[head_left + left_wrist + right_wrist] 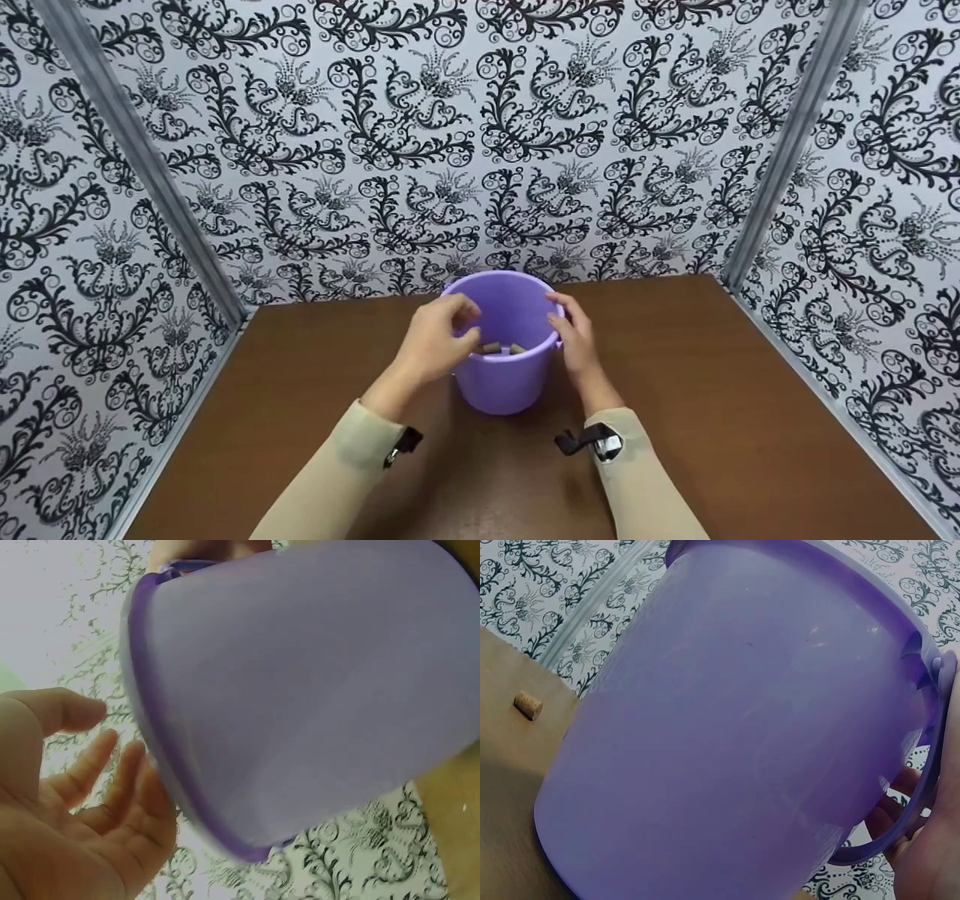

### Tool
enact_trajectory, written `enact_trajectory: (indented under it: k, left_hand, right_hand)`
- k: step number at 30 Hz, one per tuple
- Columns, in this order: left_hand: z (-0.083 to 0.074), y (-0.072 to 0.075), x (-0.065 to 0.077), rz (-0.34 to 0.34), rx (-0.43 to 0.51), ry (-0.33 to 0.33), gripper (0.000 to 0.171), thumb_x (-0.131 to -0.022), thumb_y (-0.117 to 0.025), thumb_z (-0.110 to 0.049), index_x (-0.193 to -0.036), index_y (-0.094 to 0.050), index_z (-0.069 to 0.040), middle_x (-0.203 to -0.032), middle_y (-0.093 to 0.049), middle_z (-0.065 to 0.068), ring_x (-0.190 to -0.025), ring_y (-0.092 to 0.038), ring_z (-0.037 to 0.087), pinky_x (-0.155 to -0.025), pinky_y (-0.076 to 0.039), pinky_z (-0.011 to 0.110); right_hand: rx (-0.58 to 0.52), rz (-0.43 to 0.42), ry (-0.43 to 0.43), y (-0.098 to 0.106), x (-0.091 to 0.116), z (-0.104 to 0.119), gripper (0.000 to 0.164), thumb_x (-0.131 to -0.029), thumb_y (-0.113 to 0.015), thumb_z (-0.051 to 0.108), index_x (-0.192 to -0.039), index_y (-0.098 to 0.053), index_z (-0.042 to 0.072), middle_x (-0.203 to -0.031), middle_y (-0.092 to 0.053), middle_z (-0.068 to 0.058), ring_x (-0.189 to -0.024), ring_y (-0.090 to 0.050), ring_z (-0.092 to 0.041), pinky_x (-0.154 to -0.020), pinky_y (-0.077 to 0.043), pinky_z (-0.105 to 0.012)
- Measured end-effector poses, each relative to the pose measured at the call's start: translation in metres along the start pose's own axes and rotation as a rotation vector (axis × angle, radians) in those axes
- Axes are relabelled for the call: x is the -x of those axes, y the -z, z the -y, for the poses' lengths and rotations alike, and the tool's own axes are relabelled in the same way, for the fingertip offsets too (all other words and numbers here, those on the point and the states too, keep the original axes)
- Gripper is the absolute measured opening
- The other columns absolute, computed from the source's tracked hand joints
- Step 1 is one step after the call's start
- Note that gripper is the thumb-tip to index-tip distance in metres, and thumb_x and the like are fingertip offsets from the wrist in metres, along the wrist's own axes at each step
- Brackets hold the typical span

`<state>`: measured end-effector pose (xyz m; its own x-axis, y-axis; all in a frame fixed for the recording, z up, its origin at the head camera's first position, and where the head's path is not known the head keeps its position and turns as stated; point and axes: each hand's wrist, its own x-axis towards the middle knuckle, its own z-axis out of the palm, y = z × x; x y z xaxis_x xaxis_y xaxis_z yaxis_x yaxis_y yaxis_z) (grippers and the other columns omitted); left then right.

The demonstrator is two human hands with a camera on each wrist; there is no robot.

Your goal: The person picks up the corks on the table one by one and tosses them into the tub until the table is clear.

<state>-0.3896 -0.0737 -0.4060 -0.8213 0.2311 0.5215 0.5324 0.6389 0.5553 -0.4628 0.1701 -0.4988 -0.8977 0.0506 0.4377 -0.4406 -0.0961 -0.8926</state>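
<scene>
A purple bucket [501,382] stands upright on the brown table, its mouth tipped into my view. Several corks [517,349] lie at its bottom, partly hidden by the near rim. My left hand [435,341] is over the left side of the rim, thumb and fingers apart and loosely bent. In the left wrist view, nothing shows between the left hand's fingers [94,757]. My right hand [579,341] grips the bucket's right rim, close to the handle [930,787]. The right wrist view shows its fingers partly behind that handle.
One cork [528,706] lies on the table beside the bucket in the right wrist view. Patterned black-and-white walls [480,150] with grey corner posts [787,142] enclose the brown tabletop [675,375] at the back and sides.
</scene>
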Motion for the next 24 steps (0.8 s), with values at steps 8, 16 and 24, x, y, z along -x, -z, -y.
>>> enact_trajectory:
  k: [8, 16, 24]
  left_hand:
    - [0.019, 0.014, 0.026, -0.186, 0.100, -0.020, 0.015, -0.081, -0.069, 0.002, -0.095, -0.073, -0.004, -0.088, -0.073, 0.011, -0.079, -0.069, 0.019, -0.071, -0.063, 0.033]
    - [0.050, 0.021, 0.035, -0.225, 0.088, 0.120, 0.016, -0.080, -0.068, 0.001, -0.093, -0.074, -0.006, -0.087, -0.072, 0.006, -0.078, -0.068, 0.020, -0.071, -0.061, 0.027]
    - [0.106, 0.019, 0.044, -0.252, 0.134, 0.314, 0.013, -0.086, -0.070, -0.001, -0.095, -0.075, -0.008, -0.090, -0.074, 0.008, -0.081, -0.063, 0.018, -0.074, -0.051, 0.024]
  right_hand:
    - [0.019, -0.001, -0.010, 0.004, 0.001, 0.000, 0.040, -0.099, -0.052, -0.001, -0.138, -0.062, -0.006, -0.147, -0.059, -0.028, -0.131, -0.055, -0.033, -0.102, -0.047, -0.022]
    - [-0.007, 0.015, 0.014, 0.003, -0.002, 0.000, 0.041, -0.098, -0.050, -0.002, -0.138, -0.060, -0.008, -0.143, -0.059, -0.031, -0.124, -0.055, -0.029, -0.100, -0.047, -0.023]
    - [0.000, 0.017, 0.010, 0.000, -0.001, 0.000, 0.041, -0.099, -0.049, 0.000, -0.138, -0.059, -0.009, -0.143, -0.058, -0.032, -0.123, -0.056, -0.030, -0.099, -0.048, -0.022]
